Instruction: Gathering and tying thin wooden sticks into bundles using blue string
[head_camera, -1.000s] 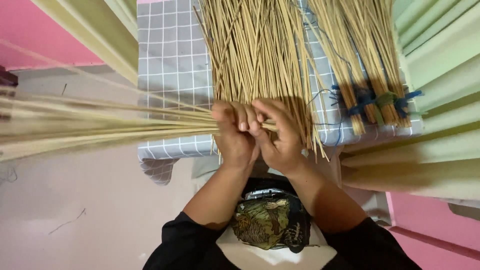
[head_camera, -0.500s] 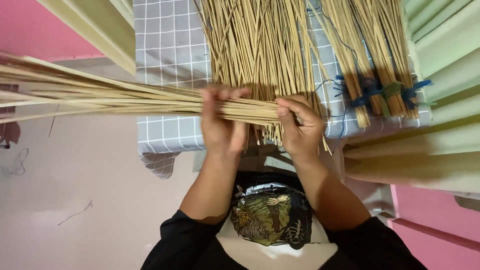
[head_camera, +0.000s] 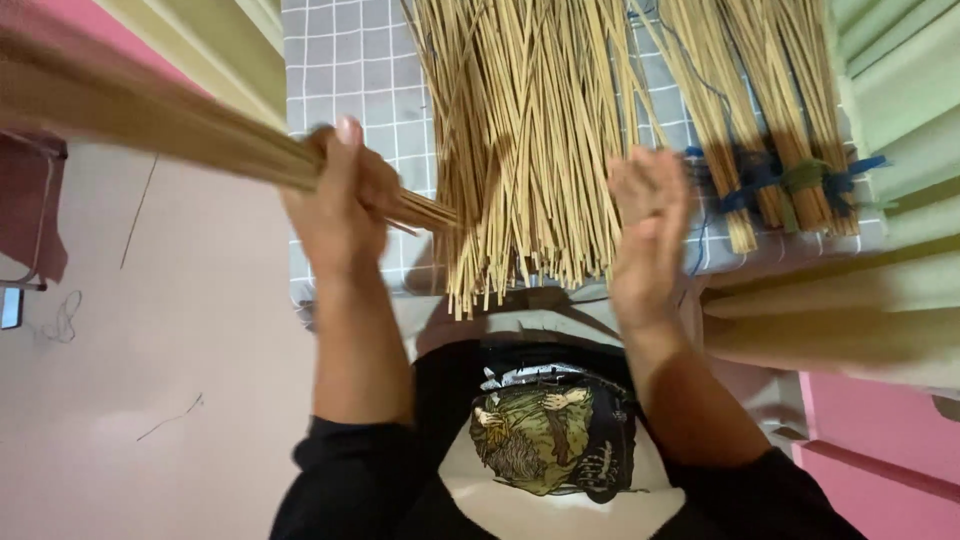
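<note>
Sticks in a thin tan bundle (head_camera: 190, 135) are gripped by the left hand (head_camera: 340, 205), fingers wrapped tight around them, and are held out to the left above the pale floor (head_camera: 150, 400), blurred. A loose pile of sticks (head_camera: 525, 140) is spread on the grey checked cloth (head_camera: 340, 70) just beside that hand. The right hand (head_camera: 645, 235) is kept open and flat, holding nothing, between the pile and the tied bundles (head_camera: 770, 130) bound with blue and green cord.

The left hand (head_camera: 340, 205) was clenched in a fist, thumb up, forearm rising straight from a black sleeve. The right hand (head_camera: 648, 225) stood flat and unclenched, fingers together, palm turned inward toward the left, holding nothing, wrist bent slightly.
</note>
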